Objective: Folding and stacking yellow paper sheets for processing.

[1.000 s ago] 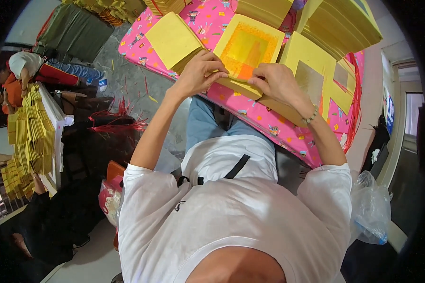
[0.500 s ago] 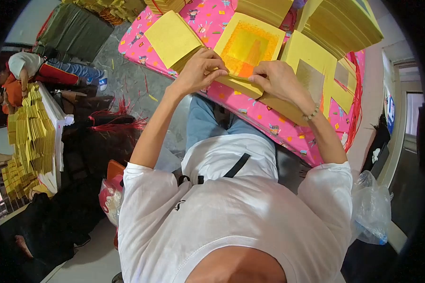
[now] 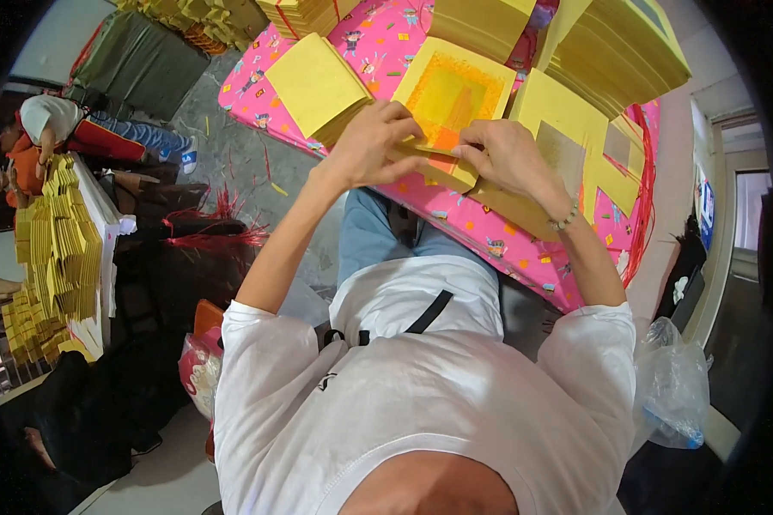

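Note:
In front of me sits a stack of yellow paper (image 3: 498, 60), its top sheet printed with an orange-bordered gold square. My left hand (image 3: 371, 144) is at the stack's near left corner, thumb and fingers apart with nothing gripped between them. At the near edge, my right hand (image 3: 508, 153) pinches the paper between thumb and fingertips. The near edge of the top paper appears slightly lifted or folded; how many sheets are raised cannot be made out. Just left of my left hand lies a plain yellow paper stack (image 3: 318, 81).
A pink patterned cloth (image 3: 270, 73) covers the table. Taller yellow paper stacks (image 3: 614, 64) stand at the far right, with red string (image 3: 648, 206) along that edge. At the left, people (image 3: 51, 120) are beside another table of folded yellow paper (image 3: 60, 249). A clear plastic bag (image 3: 674, 386) hangs at right.
My left hand has loosened from the paper's edge, its thumb and fingers spreading apart and shifting slightly nearer. My right hand stays pinching, moved a little down the stack's near edge.

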Tool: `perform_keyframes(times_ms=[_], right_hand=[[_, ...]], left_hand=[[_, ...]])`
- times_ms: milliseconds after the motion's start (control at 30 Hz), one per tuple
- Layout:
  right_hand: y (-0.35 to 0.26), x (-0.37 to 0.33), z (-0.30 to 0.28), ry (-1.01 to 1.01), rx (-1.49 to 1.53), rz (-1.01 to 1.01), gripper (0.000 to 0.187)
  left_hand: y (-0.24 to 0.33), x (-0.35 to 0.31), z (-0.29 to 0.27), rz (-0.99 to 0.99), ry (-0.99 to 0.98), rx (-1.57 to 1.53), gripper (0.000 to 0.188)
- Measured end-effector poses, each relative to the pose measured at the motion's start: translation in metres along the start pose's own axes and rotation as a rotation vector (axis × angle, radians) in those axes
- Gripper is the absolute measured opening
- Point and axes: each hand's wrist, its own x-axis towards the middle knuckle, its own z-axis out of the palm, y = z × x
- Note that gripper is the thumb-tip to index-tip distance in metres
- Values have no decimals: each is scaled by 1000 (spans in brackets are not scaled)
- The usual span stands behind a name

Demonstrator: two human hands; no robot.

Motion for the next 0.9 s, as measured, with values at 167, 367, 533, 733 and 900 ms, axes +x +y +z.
perform_keyframes(times_ms=[167,367,533,733,900], right_hand=[[-3,1,-10,79,-21,-12,24],[0,-7,-27,415,140,-34,46],[18,-8,-15,437,534,235,63],[15,9,-18,203,873,125,95],[14,14,-7,109,979,-10,86]], left_hand=[[6,17,26,45,-31,150,30],[7,23,21,-72,328,-11,33],[0,25,13,-284,491,-368,23],[17,21,-3,-216,365,-1057,31],[13,22,4,-252,285,-1188,36]])
